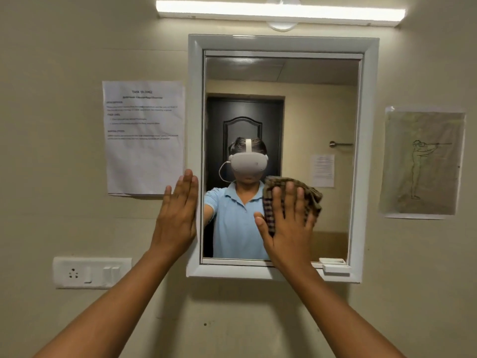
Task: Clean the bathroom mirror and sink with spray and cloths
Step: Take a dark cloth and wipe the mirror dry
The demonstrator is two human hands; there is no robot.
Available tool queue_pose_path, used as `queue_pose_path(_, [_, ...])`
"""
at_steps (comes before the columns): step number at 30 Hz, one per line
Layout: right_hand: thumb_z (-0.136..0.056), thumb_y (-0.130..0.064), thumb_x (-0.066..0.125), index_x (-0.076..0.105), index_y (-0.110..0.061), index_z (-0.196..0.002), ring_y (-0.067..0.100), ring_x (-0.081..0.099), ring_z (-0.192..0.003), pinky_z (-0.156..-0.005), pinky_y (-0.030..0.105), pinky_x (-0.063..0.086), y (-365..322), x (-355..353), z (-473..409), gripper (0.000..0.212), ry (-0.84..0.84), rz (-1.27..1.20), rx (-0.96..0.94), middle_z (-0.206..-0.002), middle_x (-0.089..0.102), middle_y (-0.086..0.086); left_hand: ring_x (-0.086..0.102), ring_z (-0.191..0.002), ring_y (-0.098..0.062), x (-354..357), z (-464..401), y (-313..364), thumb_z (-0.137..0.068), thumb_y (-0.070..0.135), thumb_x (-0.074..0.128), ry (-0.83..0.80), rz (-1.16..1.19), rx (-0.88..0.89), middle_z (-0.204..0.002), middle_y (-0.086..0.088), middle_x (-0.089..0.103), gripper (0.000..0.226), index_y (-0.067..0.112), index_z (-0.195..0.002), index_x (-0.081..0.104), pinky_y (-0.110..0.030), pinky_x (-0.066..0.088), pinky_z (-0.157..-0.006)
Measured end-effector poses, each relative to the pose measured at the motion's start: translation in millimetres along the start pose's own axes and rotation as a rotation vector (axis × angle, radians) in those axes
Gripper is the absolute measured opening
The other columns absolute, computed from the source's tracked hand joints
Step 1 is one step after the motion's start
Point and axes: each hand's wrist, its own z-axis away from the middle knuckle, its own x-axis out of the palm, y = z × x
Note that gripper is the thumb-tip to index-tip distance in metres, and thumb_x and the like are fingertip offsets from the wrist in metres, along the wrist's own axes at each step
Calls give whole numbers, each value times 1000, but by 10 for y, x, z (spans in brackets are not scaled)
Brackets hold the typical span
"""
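Beige wall (64,60) fills the view, with a white-framed mirror (322,112) set in it under a lit tube light (280,10). The person's right hand (286,223) lies flat against the lower middle of the glass, fingers spread, pressing a brown checked cloth (311,196) onto the mirror; the cloth bunches out above and to the right of the fingers. The left hand (176,215) is held upright with the fingers close together and empty, its palm toward the wall at the mirror frame's left edge; whether it touches the frame cannot be told. A printed sheet (144,135) hangs on the wall left of the mirror, just above the left hand, and a line drawing on paper (422,164) hangs to the right. A white switch plate (91,272) sits on the wall below the sheet. A small white box (335,268) rests on the frame's lower right ledge.
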Motion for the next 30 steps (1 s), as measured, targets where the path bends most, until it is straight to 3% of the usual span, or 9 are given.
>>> queue_pose_path(2, [-100,-55,34,-7,-23,-157,25,-11,-152,-119,48,-15,-316,4,-200,77,2,-8,-67,-165,-13,5,7,-152,-27,-7,12,2,-101,41,1,-6,33,-1,-165,-13,4,65,8,-157,6,-53,16,-121])
queue_pose_path(4, [-100,-53,33,-4,-22,-157,25,-11,-152,-120,54,-7,-647,-1,-394,75,-12,-36,-132,-165,-11,6,4,-153,-25,34,37,-25,-102,24,28,19,40,7,-165,-12,1,61,8,-157,6,-53,16,-121])
queue_pose_path(6, [-100,-52,32,0,-21,-158,25,-11,-152,-120,57,-1,-939,13,-482,72,-23,-61,-171,-166,-8,6,2,-153,-24,82,78,-43,-94,6,49,39,70,13,-165,-11,-2,77,7,-157,4,-53,15,-122])
queue_pose_path(12, [-98,-48,39,4,-20,-158,22,-11,-152,-119,52,-10,-1263,232,-86,75,-43,-51,-206,-165,-8,5,3,-153,-23,240,451,-96,-94,8,36,-17,172,35,-166,-10,-1,69,5,-156,5,-55,15,-121])
queue_pose_path(18, [-98,-45,46,18,-19,-157,22,2,-153,-120,54,9,-1024,376,528,70,-100,-14,-368,-165,7,5,4,-153,-24,457,893,-130,-97,13,31,-41,203,30,-166,-10,-3,65,5,-156,5,-56,14,-120])
queue_pose_path(21, [-98,-48,44,18,-21,-157,19,2,-153,-120,48,-4,-788,328,527,69,-119,68,-424,-165,8,3,5,-153,-25,455,903,-101,-98,16,29,-21,175,26,-166,-11,-3,64,5,-156,4,-53,11,-121])
queue_pose_path(23, [-98,-48,44,14,-23,-157,19,1,-153,-119,48,-6,-583,262,525,71,-129,76,-403,-165,5,2,4,-153,-25,441,899,-93,-98,18,28,-30,160,26,-166,-11,-3,65,5,-156,3,-53,11,-122])
queue_pose_path(27, [-99,-47,44,8,-23,-157,22,-2,-153,-119,57,9,-23,143,555,73,-140,66,-287,-165,0,3,3,-153,-25,445,911,-103,-97,19,28,-45,135,11,-166,-11,-4,66,7,-156,1,-53,12,-122])
queue_pose_path(30, [-100,-48,40,1,-21,-157,25,-5,-153,-119,58,6,415,29,515,75,-149,87,-176,-165,-5,6,3,-153,-25,460,911,-89,-97,19,27,-44,146,3,-166,-10,-5,66,7,-156,0,-52,12,-122])
